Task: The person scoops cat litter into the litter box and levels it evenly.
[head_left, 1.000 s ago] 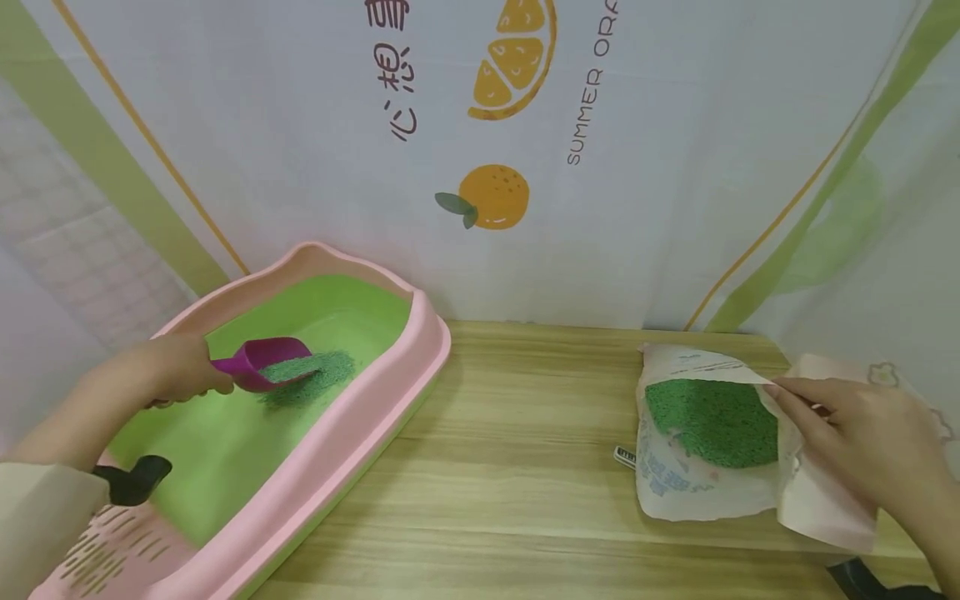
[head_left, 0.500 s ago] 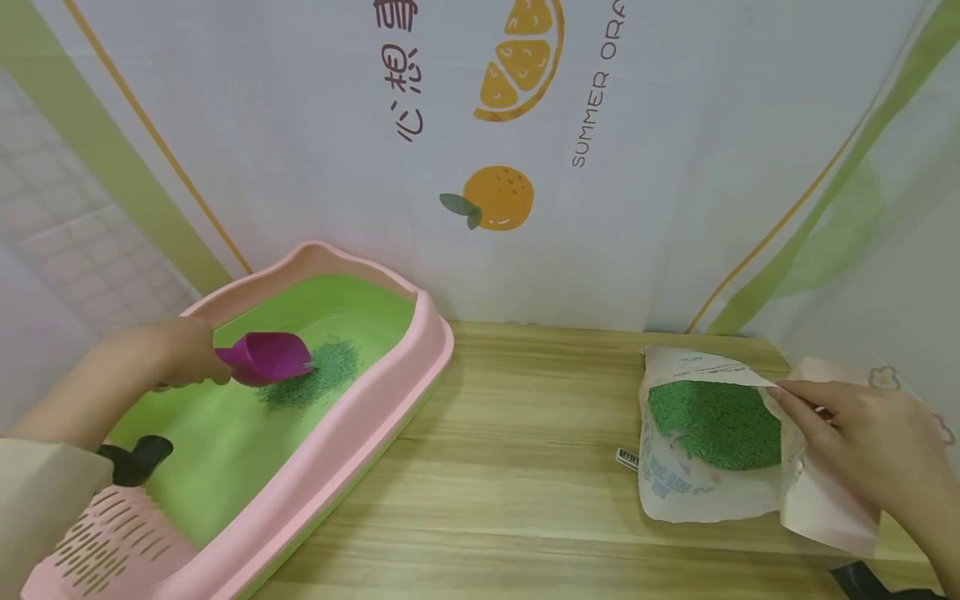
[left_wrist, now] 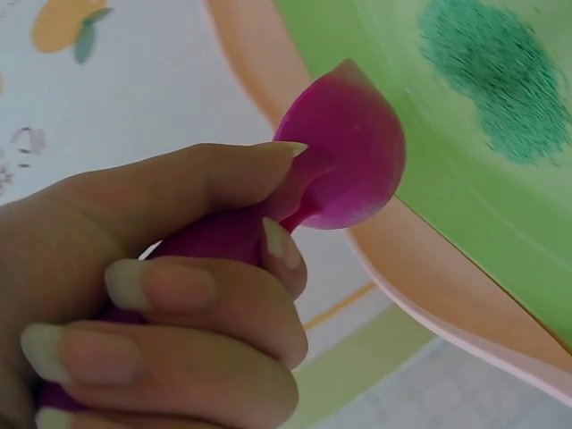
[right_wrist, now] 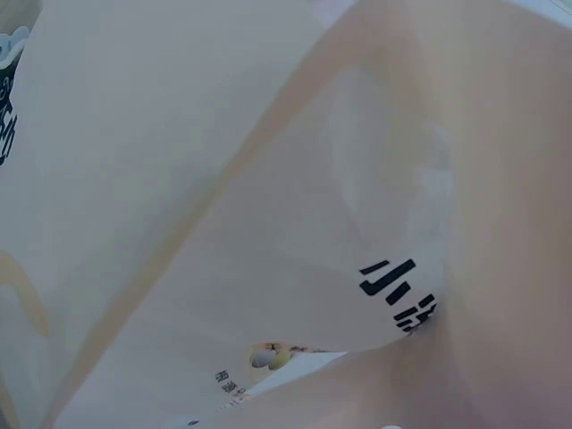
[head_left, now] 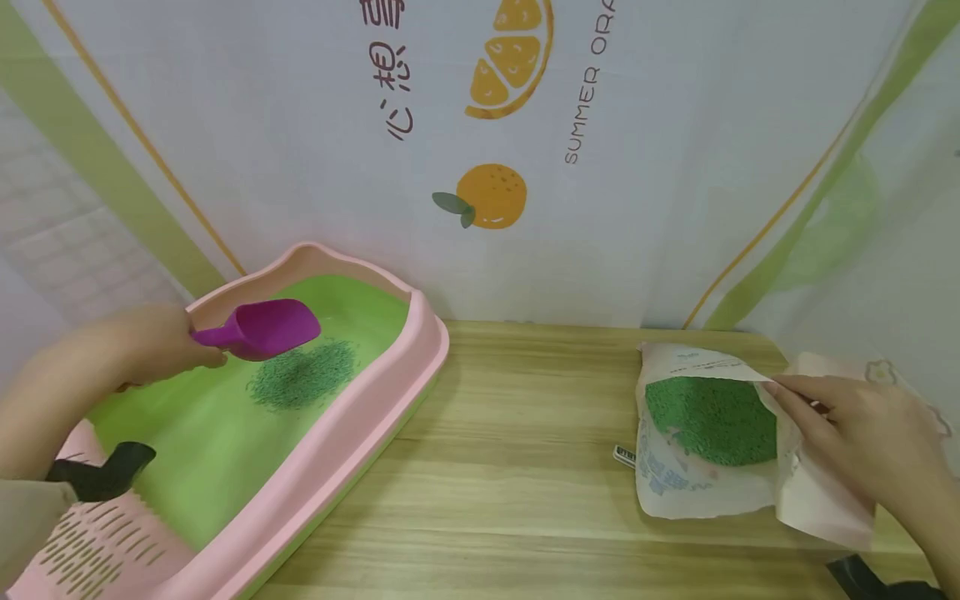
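Observation:
My left hand (head_left: 146,346) grips the handle of a purple scoop (head_left: 279,327), held above the green floor of a pink-rimmed litter box (head_left: 375,392). In the left wrist view the fingers curl round the scoop's handle (left_wrist: 210,239), thumb along its top. No litter shows in the scoop's bowl in the head view. Beneath it lies a small patch of green litter (head_left: 303,375). At the right, my right hand (head_left: 862,425) pinches the edge of an opened bag (head_left: 705,496), with green granules (head_left: 720,421) inside. Printed bag material (right_wrist: 295,223) fills most of the right wrist view.
A slotted pink step (head_left: 97,542) forms the near end of the litter box. Wooden tabletop (head_left: 510,467) lies between box and bag. Behind them hangs a white curtain (head_left: 615,233) with orange prints. A small label (head_left: 624,456) sticks out beside the bag.
The purple scoop, with litter in it a second ago, has tipped and emptied onto the box floor, then risen slightly off the patch. My right hand still holds the bag's edge.

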{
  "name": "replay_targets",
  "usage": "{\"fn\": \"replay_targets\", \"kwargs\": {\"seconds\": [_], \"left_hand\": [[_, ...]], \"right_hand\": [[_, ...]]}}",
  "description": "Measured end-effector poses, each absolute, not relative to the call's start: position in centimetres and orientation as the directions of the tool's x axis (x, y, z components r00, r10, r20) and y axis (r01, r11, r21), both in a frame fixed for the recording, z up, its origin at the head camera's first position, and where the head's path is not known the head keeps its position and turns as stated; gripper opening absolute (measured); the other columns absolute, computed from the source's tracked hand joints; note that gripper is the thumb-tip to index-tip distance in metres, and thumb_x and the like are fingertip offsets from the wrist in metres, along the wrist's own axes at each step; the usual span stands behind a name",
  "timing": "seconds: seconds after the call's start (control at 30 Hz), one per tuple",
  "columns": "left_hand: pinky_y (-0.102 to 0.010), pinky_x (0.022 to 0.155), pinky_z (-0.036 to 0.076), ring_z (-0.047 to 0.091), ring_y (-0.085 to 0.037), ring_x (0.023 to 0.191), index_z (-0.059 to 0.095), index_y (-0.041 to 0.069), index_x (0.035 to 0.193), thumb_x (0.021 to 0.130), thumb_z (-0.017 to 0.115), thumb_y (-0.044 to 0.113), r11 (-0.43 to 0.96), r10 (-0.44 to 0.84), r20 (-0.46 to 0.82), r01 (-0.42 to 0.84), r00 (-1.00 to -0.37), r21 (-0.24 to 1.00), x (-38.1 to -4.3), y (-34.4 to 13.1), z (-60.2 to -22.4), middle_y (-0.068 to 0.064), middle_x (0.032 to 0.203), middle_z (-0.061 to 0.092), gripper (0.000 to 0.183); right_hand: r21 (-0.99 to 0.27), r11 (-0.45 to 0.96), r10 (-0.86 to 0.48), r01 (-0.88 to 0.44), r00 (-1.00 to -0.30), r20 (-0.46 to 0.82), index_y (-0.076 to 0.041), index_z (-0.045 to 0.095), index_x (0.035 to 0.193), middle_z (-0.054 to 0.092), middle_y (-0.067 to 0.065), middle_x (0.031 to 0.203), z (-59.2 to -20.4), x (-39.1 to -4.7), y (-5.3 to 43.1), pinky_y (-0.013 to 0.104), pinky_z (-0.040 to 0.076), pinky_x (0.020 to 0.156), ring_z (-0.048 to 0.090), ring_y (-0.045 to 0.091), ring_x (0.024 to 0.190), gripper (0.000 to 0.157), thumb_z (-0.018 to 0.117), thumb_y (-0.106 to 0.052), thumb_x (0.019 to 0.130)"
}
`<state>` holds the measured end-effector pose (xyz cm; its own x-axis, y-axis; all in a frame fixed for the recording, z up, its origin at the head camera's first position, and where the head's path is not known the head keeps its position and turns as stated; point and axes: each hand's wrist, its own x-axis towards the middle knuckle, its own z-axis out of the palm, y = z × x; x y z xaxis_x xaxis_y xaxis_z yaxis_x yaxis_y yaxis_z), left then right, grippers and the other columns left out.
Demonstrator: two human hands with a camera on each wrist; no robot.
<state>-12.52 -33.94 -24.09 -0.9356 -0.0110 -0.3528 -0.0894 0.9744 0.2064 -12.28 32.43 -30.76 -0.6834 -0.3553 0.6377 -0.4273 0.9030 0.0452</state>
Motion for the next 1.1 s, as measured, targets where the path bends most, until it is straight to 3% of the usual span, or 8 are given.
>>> {"fn": "replay_targets", "kwargs": {"seconds": [0.13,0.23,0.37,0.47,0.57,0.7,0.77,1.1], "left_hand": [[-0.028,0.045,0.037,0.035,-0.012,0.048,0.053,0.005,0.084,0.095,0.063,0.047,0.976,-0.003,-0.31,-0.07,-0.951,0.204,-11.7,-33.1,-24.0,0.005,0.059,0.036,0.044],[-0.031,0.043,0.04,0.038,-0.014,0.047,0.052,0.007,0.122,0.097,0.059,0.052,0.973,0.013,-0.255,-0.047,-0.967,0.228,-10.8,-32.0,-24.2,0.002,0.064,0.043,0.053],[-0.03,0.042,0.036,0.037,-0.013,0.048,0.046,0.014,0.129,0.099,0.056,0.054,0.957,0.039,-0.174,-0.014,-0.984,0.29,-9.6,-30.4,-24.5,0.002,0.064,0.044,0.051],[-0.028,0.042,0.03,0.032,-0.009,0.048,0.051,0.015,0.111,0.1,0.057,0.051,0.94,0.049,-0.11,0.008,-0.993,0.34,-8.7,-29.5,-24.5,0.003,0.061,0.039,0.039],[-0.029,0.043,0.028,0.031,-0.009,0.049,0.047,0.027,0.135,0.1,0.059,0.049,0.918,0.071,-0.038,0.051,-0.997,0.393,-7.8,-28.8,-24.5,0.001,0.065,0.041,0.042],[-0.031,0.045,0.027,0.03,-0.008,0.051,0.064,0.017,0.112,0.101,0.057,0.05,0.907,0.053,-0.022,0.039,-0.998,0.419,-6.5,-28.4,-25.0,0.001,0.066,0.038,0.036],[-0.031,0.044,0.025,0.027,-0.007,0.051,0.057,0.012,0.083,0.1,0.055,0.056,0.917,0.017,-0.034,0.002,-0.999,0.4,-5.9,-28.1,-25.4,0.004,0.061,0.034,0.046],[-0.029,0.043,0.031,0.032,-0.005,0.048,0.053,0.018,0.078,0.098,0.053,0.062,0.879,0.062,-0.053,0.03,-0.997,0.476,-3.4,-23.8,-26.4,0.006,0.059,0.037,0.048]], "right_hand": [[0.039,0.901,-0.355,-0.431,-0.685,0.636,-0.006,0.081,0.088,0.06,-0.002,0.047,-30.7,-12.3,32.4,0.025,0.019,0.044,0.021,-0.011,0.046,0.044,0.06,-0.043,0.1],[0.032,0.899,-0.356,-0.436,-0.688,0.633,-0.006,0.081,0.089,0.062,-0.002,0.049,-30.7,-12.4,32.4,0.024,0.018,0.044,0.022,-0.011,0.047,0.043,0.061,-0.043,0.1],[0.024,0.89,-0.363,-0.455,-0.677,0.64,-0.007,0.081,0.088,0.062,-0.002,0.049,-30.7,-12.5,32.5,0.023,0.019,0.043,0.024,-0.013,0.048,0.044,0.061,-0.044,0.099],[0.023,0.881,-0.372,-0.473,-0.66,0.652,-0.007,0.082,0.087,0.063,-0.001,0.05,-30.7,-12.6,32.6,0.022,0.019,0.042,0.024,-0.014,0.048,0.047,0.06,-0.048,0.099],[0.025,0.877,-0.375,-0.479,-0.651,0.66,-0.007,0.082,0.086,0.062,-0.001,0.049,-30.8,-12.6,32.7,0.02,0.017,0.041,0.022,-0.014,0.048,0.054,0.056,-0.053,0.1],[0.029,0.878,-0.374,-0.477,-0.648,0.664,-0.008,0.082,0.086,0.061,-0.001,0.048,-30.8,-12.6,32.7,0.018,0.016,0.041,0.022,-0.014,0.048,0.061,0.052,-0.058,0.1],[0.029,0.877,-0.376,-0.479,-0.648,0.663,-0.007,0.082,0.086,0.062,0.0,0.05,-30.7,-12.6,32.6,0.018,0.016,0.041,0.023,-0.014,0.048,0.06,0.052,-0.057,0.1],[0.028,0.889,-0.369,-0.457,-0.679,0.635,-0.006,0.081,0.088,0.066,0.004,0.052,-30.7,-12.5,32.6,0.021,0.017,0.04,0.025,-0.011,0.047,0.043,0.063,-0.044,0.099]]}}
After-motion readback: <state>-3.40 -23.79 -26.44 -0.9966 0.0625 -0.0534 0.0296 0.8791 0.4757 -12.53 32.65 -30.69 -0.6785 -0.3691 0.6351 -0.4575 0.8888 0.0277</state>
